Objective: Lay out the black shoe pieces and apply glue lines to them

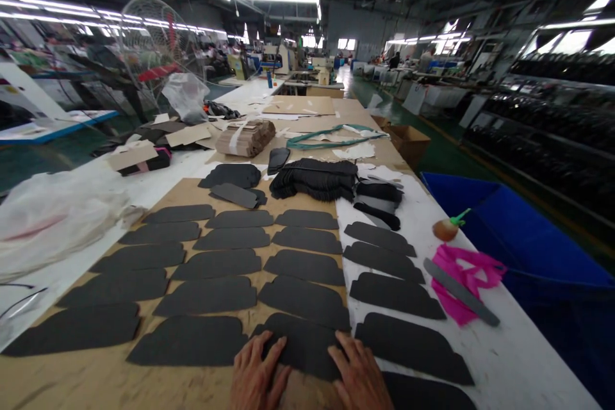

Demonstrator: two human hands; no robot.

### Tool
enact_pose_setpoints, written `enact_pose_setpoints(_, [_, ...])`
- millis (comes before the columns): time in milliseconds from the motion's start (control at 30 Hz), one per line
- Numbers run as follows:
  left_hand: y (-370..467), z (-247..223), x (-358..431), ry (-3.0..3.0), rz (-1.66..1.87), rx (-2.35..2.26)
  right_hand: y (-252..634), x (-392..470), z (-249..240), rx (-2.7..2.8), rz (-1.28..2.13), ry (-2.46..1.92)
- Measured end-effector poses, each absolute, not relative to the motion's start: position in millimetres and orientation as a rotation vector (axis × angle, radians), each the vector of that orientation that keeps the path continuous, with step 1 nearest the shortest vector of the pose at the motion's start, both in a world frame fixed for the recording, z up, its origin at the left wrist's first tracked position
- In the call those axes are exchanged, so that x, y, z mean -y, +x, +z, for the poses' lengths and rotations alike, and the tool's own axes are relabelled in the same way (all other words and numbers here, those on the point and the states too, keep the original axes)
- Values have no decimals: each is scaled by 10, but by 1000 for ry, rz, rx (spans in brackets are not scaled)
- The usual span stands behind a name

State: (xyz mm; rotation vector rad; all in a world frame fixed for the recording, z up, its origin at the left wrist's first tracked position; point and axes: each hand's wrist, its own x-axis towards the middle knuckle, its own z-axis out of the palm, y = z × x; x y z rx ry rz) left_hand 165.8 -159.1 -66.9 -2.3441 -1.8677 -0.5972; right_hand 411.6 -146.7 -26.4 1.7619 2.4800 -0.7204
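My left hand (260,371) rests on the left end of a flat black cut piece (302,346) at the table's front, its fingers spread. On the right end of that same piece lies my right hand (358,371), fingers also apart. Neither hand grips anything. Similar black pieces lie in rows beyond and to both sides, such as one (189,341) left of my hands and another (413,346) to the right. One more black piece (427,391) is partly hidden by my right hand. Farther back is a thick stack of black pieces (314,179).
Right of the rows are a small bottle with a green nozzle (446,229), a pink bag (468,275) and a grey strip (461,291). A blue bin (509,224) borders the table's right edge. Clear plastic (57,205) lies left; a tied brown bundle (245,138) sits behind.
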Motion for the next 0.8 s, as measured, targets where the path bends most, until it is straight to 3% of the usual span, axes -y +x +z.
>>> enact_pose_setpoints(500, [1622, -739, 1590, -2333, -610, 1913, 4177, 1488, -500, -2682, -517, 1741])
enact_pose_setpoints(800, [1768, -551, 1607, -2282, -699, 2006, 4189, 1475, -405, -2700, -581, 1796])
